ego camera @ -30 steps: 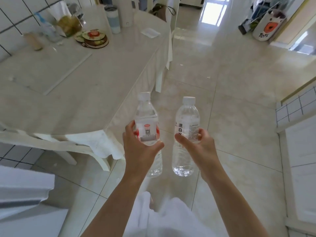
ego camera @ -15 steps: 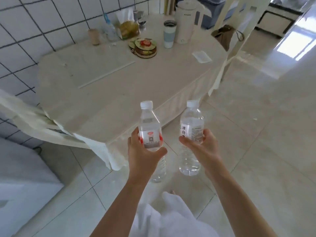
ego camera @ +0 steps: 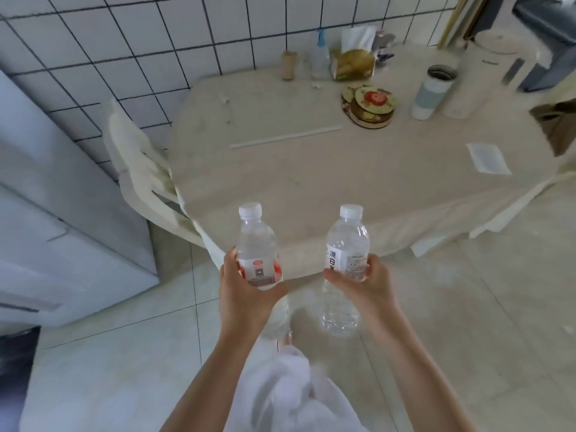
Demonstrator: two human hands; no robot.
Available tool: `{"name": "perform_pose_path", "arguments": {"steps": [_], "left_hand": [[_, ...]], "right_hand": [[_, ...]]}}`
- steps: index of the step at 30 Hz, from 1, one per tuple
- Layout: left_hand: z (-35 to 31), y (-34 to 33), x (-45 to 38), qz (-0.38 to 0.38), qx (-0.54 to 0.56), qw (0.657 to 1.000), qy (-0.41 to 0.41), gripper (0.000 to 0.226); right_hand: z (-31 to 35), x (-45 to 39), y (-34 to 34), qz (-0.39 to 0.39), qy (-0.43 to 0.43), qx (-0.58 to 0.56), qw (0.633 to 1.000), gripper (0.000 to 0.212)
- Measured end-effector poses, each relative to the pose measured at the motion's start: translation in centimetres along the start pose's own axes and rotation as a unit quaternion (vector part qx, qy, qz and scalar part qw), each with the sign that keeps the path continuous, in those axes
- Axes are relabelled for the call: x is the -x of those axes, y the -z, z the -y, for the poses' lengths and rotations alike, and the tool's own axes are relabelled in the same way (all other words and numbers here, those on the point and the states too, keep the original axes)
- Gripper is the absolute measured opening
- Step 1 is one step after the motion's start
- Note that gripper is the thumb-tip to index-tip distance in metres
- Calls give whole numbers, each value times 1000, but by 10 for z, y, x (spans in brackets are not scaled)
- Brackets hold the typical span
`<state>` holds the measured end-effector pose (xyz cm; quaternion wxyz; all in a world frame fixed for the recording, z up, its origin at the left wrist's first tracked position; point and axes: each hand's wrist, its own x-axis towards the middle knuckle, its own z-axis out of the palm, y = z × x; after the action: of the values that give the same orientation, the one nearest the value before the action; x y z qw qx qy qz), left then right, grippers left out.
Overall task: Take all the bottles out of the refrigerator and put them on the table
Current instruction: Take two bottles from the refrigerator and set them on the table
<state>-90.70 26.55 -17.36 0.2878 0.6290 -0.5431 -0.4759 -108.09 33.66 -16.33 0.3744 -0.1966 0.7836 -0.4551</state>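
Note:
My left hand [ego camera: 246, 296] grips a clear water bottle with a red and white label [ego camera: 256, 249], held upright. A second clear bottle with a white label [ego camera: 346, 244] stands upright in my right hand [ego camera: 366, 283]. Both bottles have white caps and hover over the floor, just short of the near edge of the beige table [ego camera: 327, 169]. The white refrigerator [ego camera: 59, 213] stands at the left, with its doors closed as far as I see.
At the table's far side stand a tumbler [ego camera: 431, 92], a white kettle [ego camera: 480, 73], a stack of coasters [ego camera: 371, 104], a snack bag [ego camera: 353, 63] and a small spray bottle [ego camera: 319, 57]. A paper slip [ego camera: 487, 157] lies at the right. A white chair [ego camera: 146, 179] is tucked beside the refrigerator.
The view has swung left and come closer to the table, which now lies straight ahead. Both hands still hold their bottles upright, side by side.

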Motion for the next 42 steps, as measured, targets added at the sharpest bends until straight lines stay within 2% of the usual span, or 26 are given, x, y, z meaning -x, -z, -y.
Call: {"name": "perform_pose_path", "arguments": {"steps": [6, 9, 13, 18, 24, 33, 38, 42], "left_hand": [[-29, -21, -85, -13, 14, 1000, -4, 75], [-48, -30, -137, -23, 16, 999, -20, 75], [-67, -41, -192, -42, -7, 998, -50, 79], [-77, -57, -253, -77, -20, 994, -73, 79], [-98, -82, -335, -119, -9, 992, -35, 80], [-100, -99, -419, -120, -42, 991, -39, 79], [-91, -96, -430, -104, -49, 993, -38, 79], [-86, -95, -433, -96, -38, 994, -33, 83]], "right_hand": [[52, -79, -23, 1, 37, 49, 998, 55], [86, -127, -38, 8, 65, 74, 995, 60], [122, -178, -54, 22, 99, 88, 991, 54], [153, -237, -78, 63, 132, 105, 984, 57], [179, -327, -111, 128, 127, 115, 977, 57], [193, -416, -169, 174, 106, 129, 971, 65], [177, -423, -184, 174, 105, 136, 970, 68], [164, -421, -191, 162, 137, 144, 967, 71]]}}
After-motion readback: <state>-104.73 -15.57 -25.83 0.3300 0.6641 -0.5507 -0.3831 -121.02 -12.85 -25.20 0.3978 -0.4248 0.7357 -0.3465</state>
